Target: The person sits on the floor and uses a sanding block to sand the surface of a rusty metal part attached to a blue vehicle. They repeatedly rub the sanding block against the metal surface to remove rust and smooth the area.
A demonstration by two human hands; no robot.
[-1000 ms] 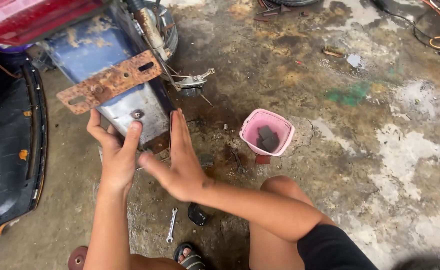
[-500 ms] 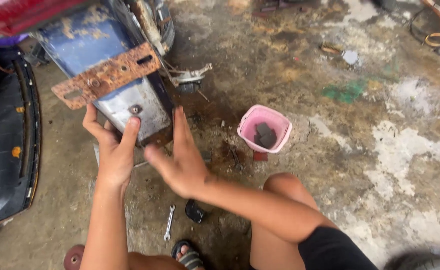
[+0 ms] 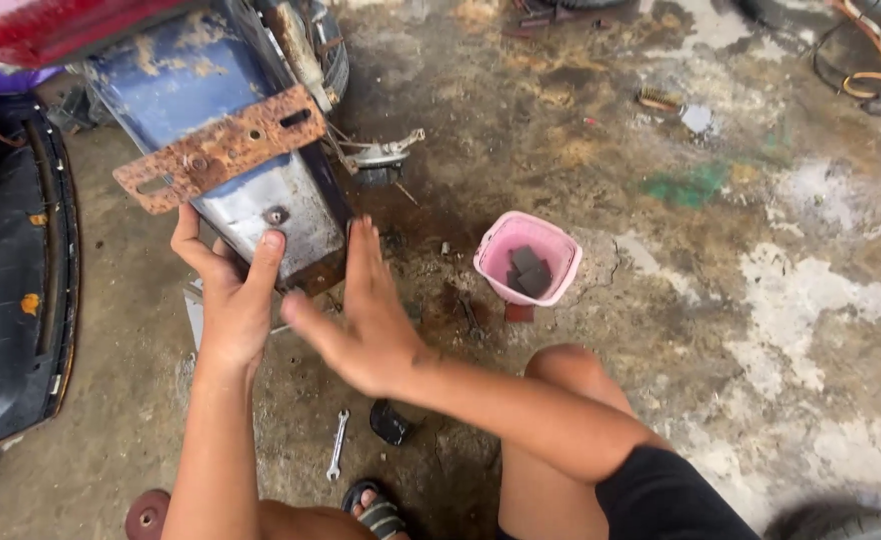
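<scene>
Firmly, the left hand (image 3: pixel 229 300) is gripping the lower edge of a dented blue-and-bare-metal fender (image 3: pixel 251 205), thumb pressing flat beside its small bolt. Right of the fender, the right hand (image 3: pixel 361 325) is hovering open, fingers straight, holding nothing. Across the fender a rusty perforated bracket (image 3: pixel 223 148) is slanting. Further right of the fender, a pink plastic cup (image 3: pixel 528 258) is sitting on stained concrete; below the fender a slim steel spanner (image 3: pixel 338 444) is lying.

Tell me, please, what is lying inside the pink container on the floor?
Inside the pink container lie two dark grey, flat, blocky pieces, one overlapping the other. Whatever sits beneath them, or against the near wall, is hidden from the head camera.
</scene>
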